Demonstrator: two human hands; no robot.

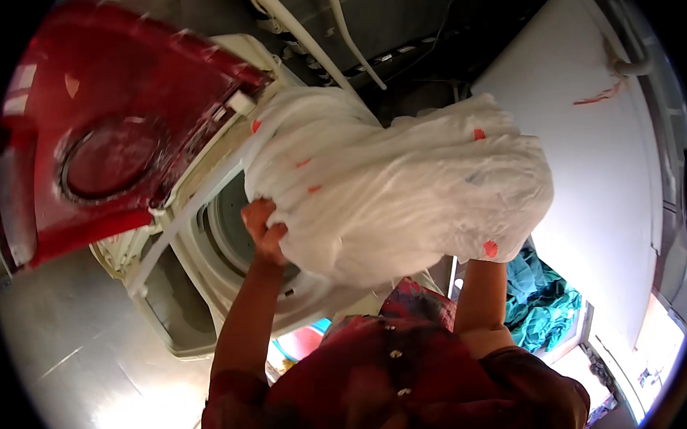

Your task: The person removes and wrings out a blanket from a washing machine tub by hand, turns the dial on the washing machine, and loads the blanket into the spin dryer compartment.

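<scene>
A large white cloth (404,189) with small red-orange marks is bunched up in front of me, partly over a top-loading washing machine (201,286). My left hand (264,229) is closed on the cloth's left edge, fingers curled into the fabric, just above the round tub opening (232,212). My right forearm rises under the right end of the cloth. The fabric hides my right hand, so its fingers do not show.
The red washing machine lid (109,110) stands raised at the left. Pale hoses (305,32) run behind the machine. A tall white panel (585,127) stands at the right, with crumpled teal fabric (543,298) below it. Grey tiled floor (74,357) shows at lower left.
</scene>
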